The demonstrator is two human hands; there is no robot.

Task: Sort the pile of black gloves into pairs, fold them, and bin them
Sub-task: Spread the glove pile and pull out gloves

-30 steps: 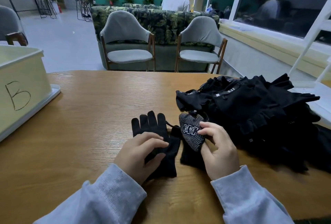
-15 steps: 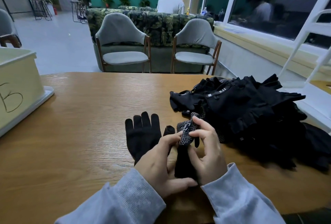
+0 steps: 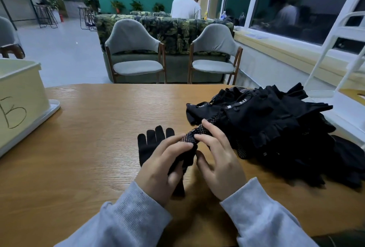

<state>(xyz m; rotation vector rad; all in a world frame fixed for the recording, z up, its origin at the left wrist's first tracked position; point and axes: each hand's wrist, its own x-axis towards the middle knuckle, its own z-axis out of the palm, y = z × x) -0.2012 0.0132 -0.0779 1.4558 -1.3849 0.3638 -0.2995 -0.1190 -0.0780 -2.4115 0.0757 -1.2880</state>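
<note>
Dotted glove (image 3: 192,138) sits betw. both hands, near worktop (image 3: 88,148) centre-front, rolled/bunched into a narrow strip running up-right toward the pile. Left hand (image 3: 164,169) grips its lower black part, fingers curled round the fabric, thumb underneath. Right hand (image 3: 219,160) pinches the upper dotted end w/ index + middle fingertips, thumb tucked below at the strip's edge; remaining fingers loosely bent over the worktop.

Plain black glove (image 3: 151,146) lies flat just left of the left hand, fingers pointing away from the person, partly covered by that hand. Pile of black gloves (image 3: 276,126) is to the right, touching or nearly touching the right hand's fingertips; cannot tell which.

Writing: "5.11" in white on a strap atop the pile; a second strap label nearer the left edge of the pile is too small to read. Cream bin (image 3: 19,104) at far left of worktop has a hand-drawn "B" on its side, partly cut off by the frame edge.

Both forearms in grey sleeves come in from the bottom, wrists converging, palms facing down/inward.
</note>
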